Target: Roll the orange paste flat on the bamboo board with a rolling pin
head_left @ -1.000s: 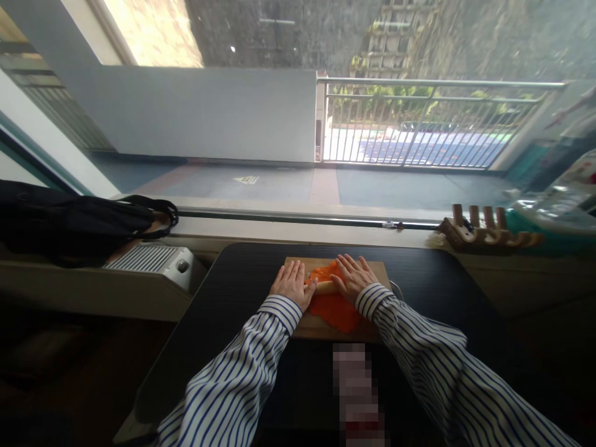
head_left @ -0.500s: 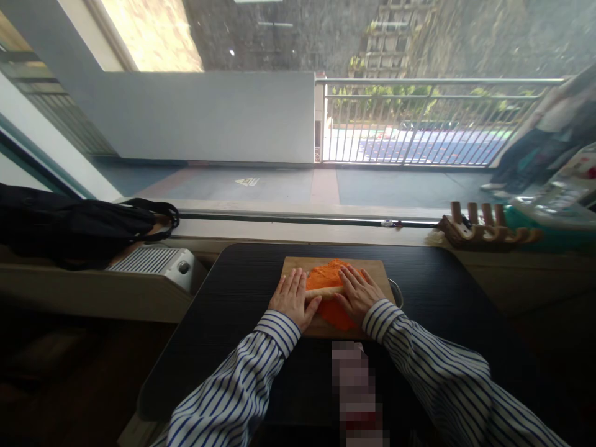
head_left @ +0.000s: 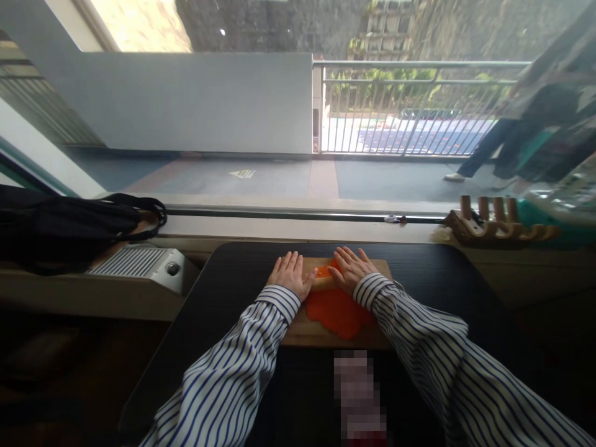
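Observation:
A flattened orange sheet of dough (head_left: 339, 315) lies on a wooden board (head_left: 295, 334). Across its far part runs a pale wooden rolling pin (head_left: 323, 284), seen only between my hands. My left hand (head_left: 289, 275) lies flat over the pin's left end, fingers stretched forward and thumb pointing inward. Over the right end rests my right hand (head_left: 352, 271), also open and palm down, with its fingers over the far edge of the dough. Both pin ends are hidden under the hands.
The board sits on a black table (head_left: 223, 285). Beyond it is a window sill with a wooden rack (head_left: 496, 226) at right. A black bag (head_left: 69, 226) lies at left above a white radiator unit (head_left: 144, 267). People walk outside the glass at right.
My hands and the rolling pin have moved forward, away from me, over the dough. More of the orange sheet now shows on the near side. The person outside has moved left.

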The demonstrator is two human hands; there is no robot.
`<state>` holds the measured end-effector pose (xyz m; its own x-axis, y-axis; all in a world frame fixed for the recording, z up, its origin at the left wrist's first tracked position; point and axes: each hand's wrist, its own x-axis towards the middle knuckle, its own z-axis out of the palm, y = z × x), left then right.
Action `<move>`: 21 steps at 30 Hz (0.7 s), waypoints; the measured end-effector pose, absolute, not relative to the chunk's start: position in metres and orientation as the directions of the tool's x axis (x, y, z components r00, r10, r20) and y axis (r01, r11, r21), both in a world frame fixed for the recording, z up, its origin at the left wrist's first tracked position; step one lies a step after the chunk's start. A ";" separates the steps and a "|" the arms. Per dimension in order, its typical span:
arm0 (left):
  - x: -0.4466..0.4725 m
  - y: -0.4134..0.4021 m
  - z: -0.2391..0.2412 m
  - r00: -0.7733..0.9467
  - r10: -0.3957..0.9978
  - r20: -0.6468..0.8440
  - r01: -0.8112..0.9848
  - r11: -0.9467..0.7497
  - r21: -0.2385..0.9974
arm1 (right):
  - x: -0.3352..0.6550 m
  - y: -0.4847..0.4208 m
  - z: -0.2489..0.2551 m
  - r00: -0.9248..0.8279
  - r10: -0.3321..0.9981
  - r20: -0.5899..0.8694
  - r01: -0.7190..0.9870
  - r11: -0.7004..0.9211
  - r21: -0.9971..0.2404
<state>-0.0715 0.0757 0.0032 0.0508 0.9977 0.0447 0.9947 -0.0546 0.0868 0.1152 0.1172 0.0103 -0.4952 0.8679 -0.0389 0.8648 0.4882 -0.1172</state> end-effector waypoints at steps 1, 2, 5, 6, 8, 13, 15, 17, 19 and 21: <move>-0.072 0.079 0.003 0.047 0.998 0.040 0.995 -0.050 0.089 | 0.114 0.120 0.011 -0.493 0.869 -0.046 0.866 0.485 -0.123; -0.073 0.082 0.003 0.045 0.998 0.034 0.995 -0.048 0.093 | 0.113 0.123 0.011 -0.489 0.871 -0.056 0.868 0.479 -0.130; -0.075 0.090 0.003 0.035 0.999 0.016 0.993 -0.037 0.110 | 0.111 0.131 0.013 -0.469 0.879 -0.082 0.878 0.455 -0.148; -0.075 0.093 0.003 0.030 0.999 0.014 0.993 -0.032 0.116 | 0.110 0.134 0.013 -0.465 0.881 -0.090 0.880 0.449 -0.153; -0.076 0.097 0.003 0.020 1.000 0.021 0.992 -0.022 0.126 | 0.110 0.138 0.014 -0.464 0.880 -0.103 0.881 0.446 -0.161; -0.077 0.098 -0.001 0.021 0.998 0.066 0.991 -0.030 0.133 | 0.110 0.137 0.015 -0.473 0.875 -0.106 0.878 0.457 -0.144; -0.076 0.094 -0.002 0.036 0.996 0.083 0.991 -0.047 0.127 | 0.110 0.133 0.014 -0.475 0.874 -0.103 0.878 0.462 -0.123; -0.075 0.088 -0.003 0.048 0.994 0.101 0.991 -0.060 0.116 | 0.112 0.127 0.014 -0.478 0.874 -0.086 0.877 0.468 -0.108; -0.074 0.081 -0.002 0.066 0.990 0.122 0.992 -0.078 0.101 | 0.114 0.121 0.013 -0.489 0.870 -0.066 0.870 0.481 -0.103; -0.073 0.072 -0.001 0.096 0.985 0.143 0.990 -0.110 0.091 | 0.116 0.114 0.013 -0.505 0.862 -0.043 0.861 0.499 -0.100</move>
